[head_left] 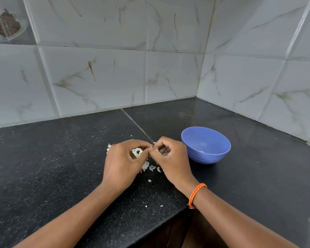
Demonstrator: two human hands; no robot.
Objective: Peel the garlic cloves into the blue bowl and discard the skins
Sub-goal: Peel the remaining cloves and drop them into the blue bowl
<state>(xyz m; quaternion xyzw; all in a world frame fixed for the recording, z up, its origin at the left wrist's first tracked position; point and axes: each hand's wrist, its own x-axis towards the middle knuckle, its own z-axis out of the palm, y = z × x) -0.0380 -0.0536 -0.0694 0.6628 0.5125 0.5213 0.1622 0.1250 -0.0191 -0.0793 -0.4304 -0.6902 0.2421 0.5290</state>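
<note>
My left hand and my right hand meet fingertip to fingertip above the black counter, both pinching a small garlic clove that is mostly hidden between the fingers. White garlic skins lie on the counter under and between the hands, and one piece shows through the curl of my left hand. A blue bowl stands just to the right of my right hand; its inside looks nearly bare, with a pale speck near the bottom.
The black speckled counter meets tiled walls at the back and right, forming a corner behind the bowl. Its front edge runs diagonally below my arms. Small skin flakes dot the counter. An orange braided band circles my right wrist.
</note>
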